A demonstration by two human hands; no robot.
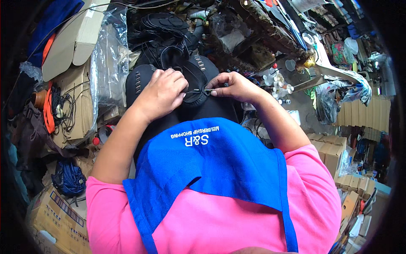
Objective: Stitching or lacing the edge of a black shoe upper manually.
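Observation:
On my black-clad lap lies a black shoe-like piece [195,98] with a rounded, ridged edge. My left hand [165,92] is closed at its left side, fingers bent over the rim; the fingertips are partly hidden. From the right, my right hand [230,86] pinches a thin, shiny needle-like rod [197,91] between thumb and forefinger. The rod spans the gap between both hands, just above the black edge. Whether its left end is in my left fingers cannot be made out.
Dark straps and cords [163,27] are heaped beyond my knees. Small white-capped bottles [279,84] stand to the right. Plastic-wrapped cardboard [108,72] leans at the left, with a carton [57,220] lower down. Stacked cardboard [327,152] sits near my right elbow.

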